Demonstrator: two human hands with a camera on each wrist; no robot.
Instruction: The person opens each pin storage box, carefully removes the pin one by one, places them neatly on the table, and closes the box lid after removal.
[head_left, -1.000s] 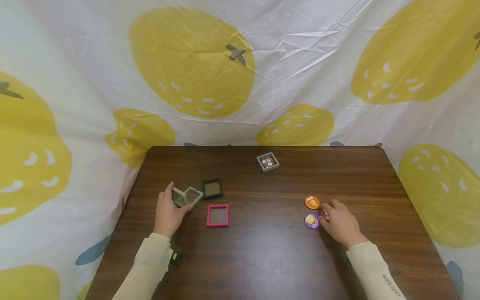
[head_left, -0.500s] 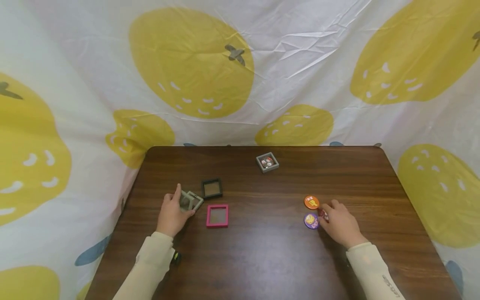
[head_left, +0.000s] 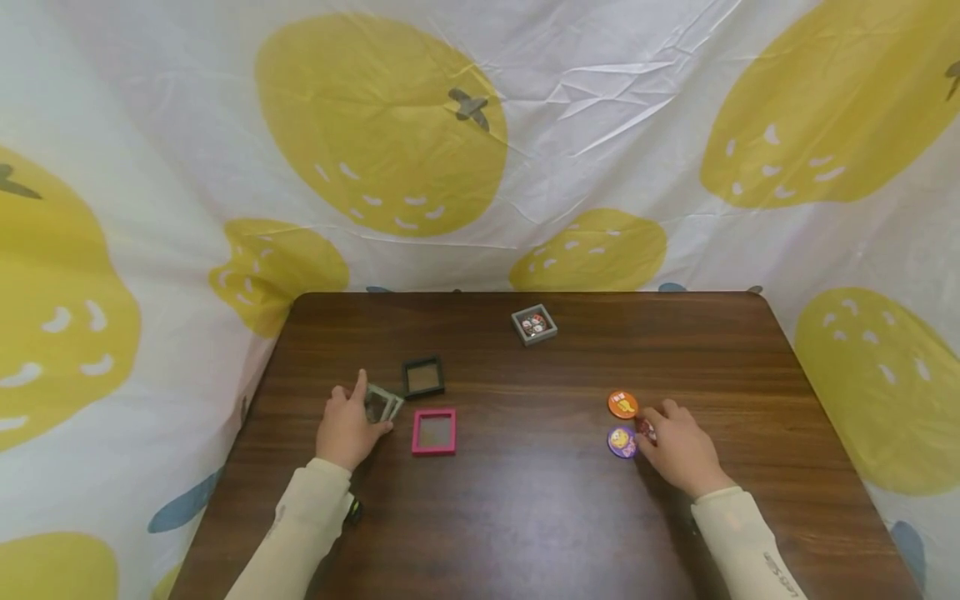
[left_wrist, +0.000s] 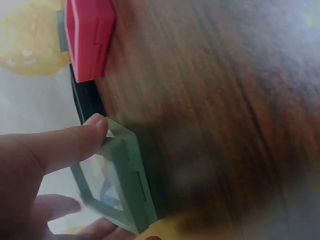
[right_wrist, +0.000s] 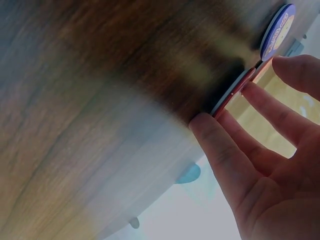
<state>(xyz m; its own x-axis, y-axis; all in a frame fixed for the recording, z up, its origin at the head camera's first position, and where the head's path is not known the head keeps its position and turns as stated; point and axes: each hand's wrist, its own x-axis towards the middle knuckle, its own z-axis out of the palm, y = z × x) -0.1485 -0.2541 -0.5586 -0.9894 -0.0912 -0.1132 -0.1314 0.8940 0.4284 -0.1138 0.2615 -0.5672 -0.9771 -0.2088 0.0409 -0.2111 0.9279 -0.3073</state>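
Observation:
In the head view my left hand (head_left: pixel 347 429) holds a pale green hinged frame case (head_left: pixel 382 404) at the left of the table. The left wrist view shows the thumb on one corner of the green case (left_wrist: pixel 130 175) and fingers at its far side; its two halves lie almost together. My right hand (head_left: pixel 681 446) rests with its fingertips on a red round badge (right_wrist: pixel 235 92), mostly hidden in the head view. Beside that badge lie an orange badge (head_left: pixel 622 405) and a purple badge (head_left: pixel 622 442).
A black frame case (head_left: pixel 423 377) and a pink frame case (head_left: pixel 434 432) lie right of the left hand. Toward the table's back edge sits a grey case (head_left: pixel 534 324) with a patterned badge inside. A lemon-print cloth (head_left: pixel 585 167) hangs behind the brown table (head_left: pixel 525 517).
The green case's raised half has swung down to the right onto the other half, with the left hand following it. My right hand stays in place at the badges.

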